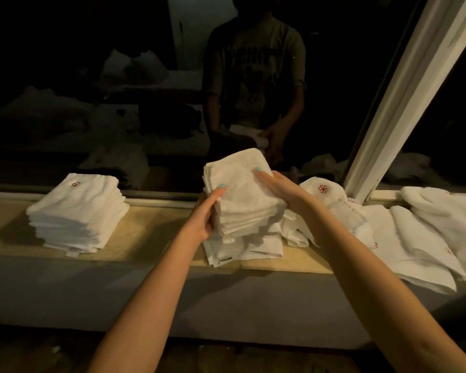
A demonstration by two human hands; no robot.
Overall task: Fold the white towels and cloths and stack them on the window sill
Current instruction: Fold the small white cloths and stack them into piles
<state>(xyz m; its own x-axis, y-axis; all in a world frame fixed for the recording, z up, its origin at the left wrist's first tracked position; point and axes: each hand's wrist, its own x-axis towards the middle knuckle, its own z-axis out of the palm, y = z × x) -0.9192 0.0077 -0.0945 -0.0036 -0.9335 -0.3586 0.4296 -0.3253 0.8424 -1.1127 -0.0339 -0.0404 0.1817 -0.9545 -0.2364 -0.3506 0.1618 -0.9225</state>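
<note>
White pile [77,211] left of gripped stack [242,200]

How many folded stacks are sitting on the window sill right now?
2: the left stack near the sill's left end, and the middle stack under the folded bundle that the left hand grips. The loose towels at right may hide more.

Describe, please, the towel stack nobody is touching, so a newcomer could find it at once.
Follow the window sill to its left end. A stack of folded towels stands alone there. Unlike the middle stack and the loose cloths on the right, it is untouched and squarely piled, with a red mark on top.
</note>
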